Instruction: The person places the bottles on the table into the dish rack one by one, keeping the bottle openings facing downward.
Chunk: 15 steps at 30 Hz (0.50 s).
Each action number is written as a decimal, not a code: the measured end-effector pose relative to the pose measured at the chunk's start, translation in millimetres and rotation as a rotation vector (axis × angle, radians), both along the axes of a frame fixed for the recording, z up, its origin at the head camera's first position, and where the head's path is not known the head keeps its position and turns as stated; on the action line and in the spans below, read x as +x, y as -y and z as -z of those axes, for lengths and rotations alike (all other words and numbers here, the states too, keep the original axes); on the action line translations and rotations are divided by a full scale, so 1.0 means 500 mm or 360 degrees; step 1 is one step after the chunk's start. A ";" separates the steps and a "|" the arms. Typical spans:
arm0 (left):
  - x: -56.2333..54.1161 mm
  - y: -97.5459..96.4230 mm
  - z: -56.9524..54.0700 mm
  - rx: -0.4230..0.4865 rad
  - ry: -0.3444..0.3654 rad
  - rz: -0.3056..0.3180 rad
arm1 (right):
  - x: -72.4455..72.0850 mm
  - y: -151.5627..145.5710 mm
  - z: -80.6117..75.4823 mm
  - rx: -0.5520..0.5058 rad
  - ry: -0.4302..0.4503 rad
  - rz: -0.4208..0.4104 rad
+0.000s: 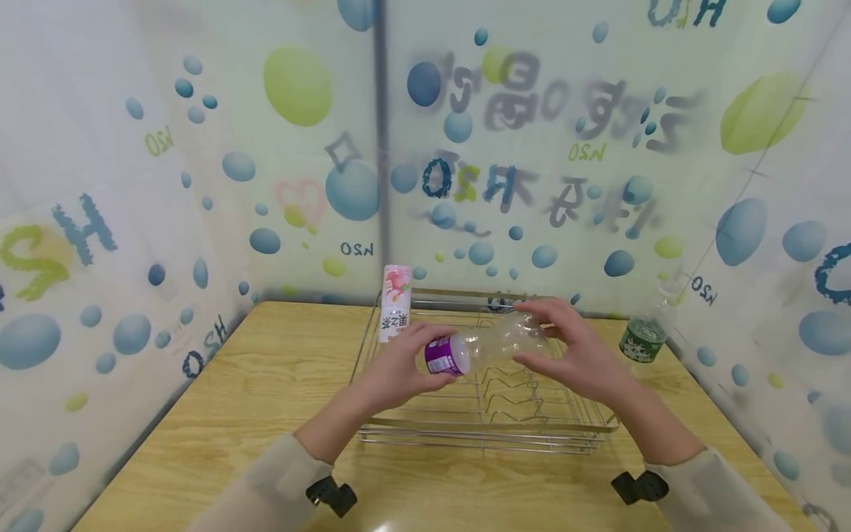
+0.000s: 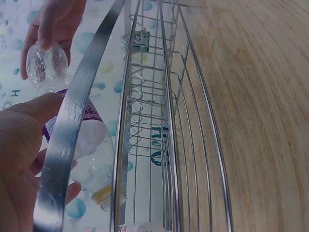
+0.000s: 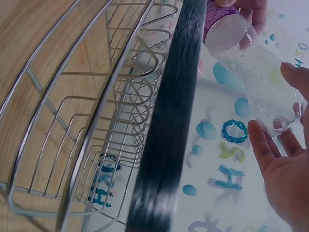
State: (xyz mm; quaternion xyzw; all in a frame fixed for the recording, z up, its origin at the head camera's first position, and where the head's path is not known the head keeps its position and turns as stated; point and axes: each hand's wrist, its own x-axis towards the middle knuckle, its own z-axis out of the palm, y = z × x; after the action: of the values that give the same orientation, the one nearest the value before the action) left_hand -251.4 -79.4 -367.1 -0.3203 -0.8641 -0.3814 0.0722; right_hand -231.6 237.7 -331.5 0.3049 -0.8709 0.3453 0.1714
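A clear plastic bottle point(image 1: 487, 347) with a purple label point(image 1: 442, 357) lies nearly level between my two hands, above the wire rack. My left hand point(image 1: 401, 367) grips it around the label, thumb on the near side. In the left wrist view the neck point(image 2: 104, 197), with a yellow ring, points away from the right hand; the left hand hides it in the head view. My right hand point(image 1: 581, 355) holds the bottle's base end, thumb and fingers on opposite sides. Fingertips show around that base in the right wrist view.
The metal wire rack point(image 1: 495, 426) stands on a wooden table point(image 1: 219, 421). A pink and white container point(image 1: 397, 303) is at its back left corner. To the right stands a clear bottle with a green label point(image 1: 643, 340). Patterned curtains point(image 1: 319, 148) enclose the table.
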 end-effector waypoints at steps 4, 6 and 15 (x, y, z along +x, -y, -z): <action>-0.004 -0.002 0.003 0.0054 0.0002 -0.0027 | -0.008 0.016 -0.010 -0.0038 -0.0010 -0.0020; -0.007 -0.004 0.003 0.0095 0.0007 -0.0028 | -0.011 0.024 -0.016 -0.0062 -0.0041 -0.0030; -0.010 -0.003 0.004 0.0231 0.0110 -0.0015 | -0.013 0.043 -0.033 -0.0120 0.0046 0.0033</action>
State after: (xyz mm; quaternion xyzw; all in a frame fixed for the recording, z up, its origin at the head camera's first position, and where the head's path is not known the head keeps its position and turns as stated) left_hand -256.5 -78.0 -369.1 -0.2968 -0.8377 -0.4536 0.0672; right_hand -238.1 215.9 -315.0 0.2843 -0.8627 0.3804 0.1738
